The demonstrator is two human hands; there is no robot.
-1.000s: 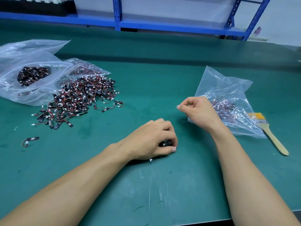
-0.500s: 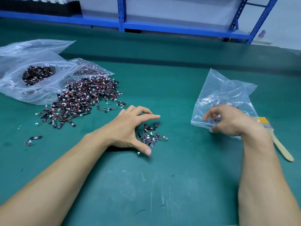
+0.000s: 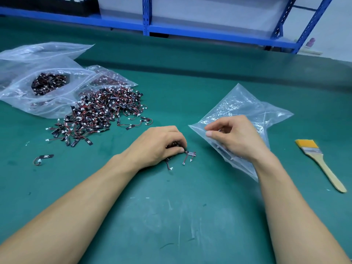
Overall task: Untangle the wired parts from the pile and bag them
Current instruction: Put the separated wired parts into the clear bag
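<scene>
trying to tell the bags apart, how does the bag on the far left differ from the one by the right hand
The left bag lies untouched beside the pile; the right bag is pinched at its edge by the right hand. The left bag shows a dark clump of wired parts inside; the right bag's contents are hard to make out. Both are clear plastic on the green table.

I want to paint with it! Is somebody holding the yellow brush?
No, the brush lies alone on the green mat; the left hand grips wired parts and the right hand grips the clear bag.
</scene>
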